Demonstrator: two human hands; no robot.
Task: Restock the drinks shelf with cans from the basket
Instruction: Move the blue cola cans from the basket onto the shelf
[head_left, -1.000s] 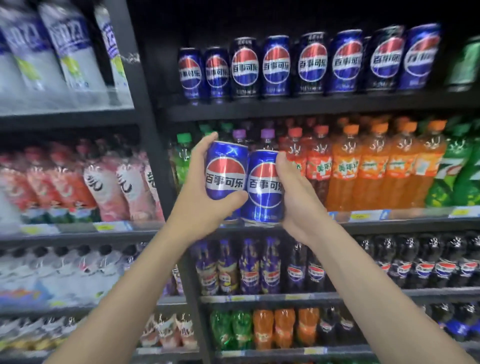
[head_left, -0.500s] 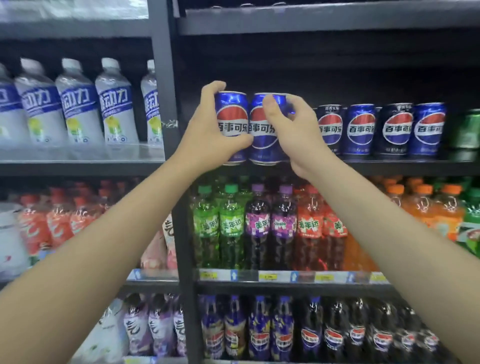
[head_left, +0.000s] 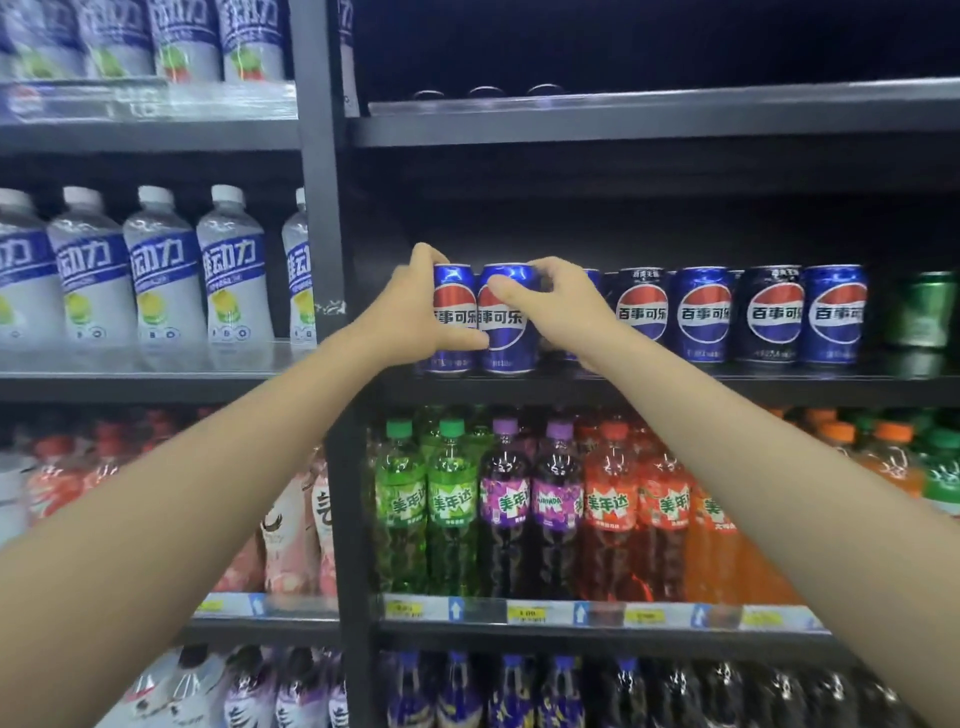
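Two blue cola cans are being set down on the drinks shelf (head_left: 675, 382), at the left end of the row already standing there. The left hand (head_left: 410, 317) wraps around the left can (head_left: 451, 322), thumb across its front and fingers over the top rim; the right hand (head_left: 556, 306) grips the right can (head_left: 506, 325), with a finger lying across its upper front. Both cans stand upright, touching each other, and their bases appear to sit on the shelf board or just above it (the blur at the bottom edge makes contact hard to confirm).

So the step in hand looks like placement, nearly finished. The next move probably calls for letting go without tipping either can, perhaps nudging them back to line up with the standing cans (head_left: 743, 314) to the right, then going back to the basket, which is not in view.

The shelving is dark metal, with an upright post (head_left: 324, 218) dividing two bays. Left of the post stand pale bottles with blue labels (head_left: 156, 275). Below the cans is a row of green, purple and red soda bottles (head_left: 519, 499) behind a strip of price tags (head_left: 524, 613). A green can (head_left: 922, 309) sits at the far right of the can shelf.
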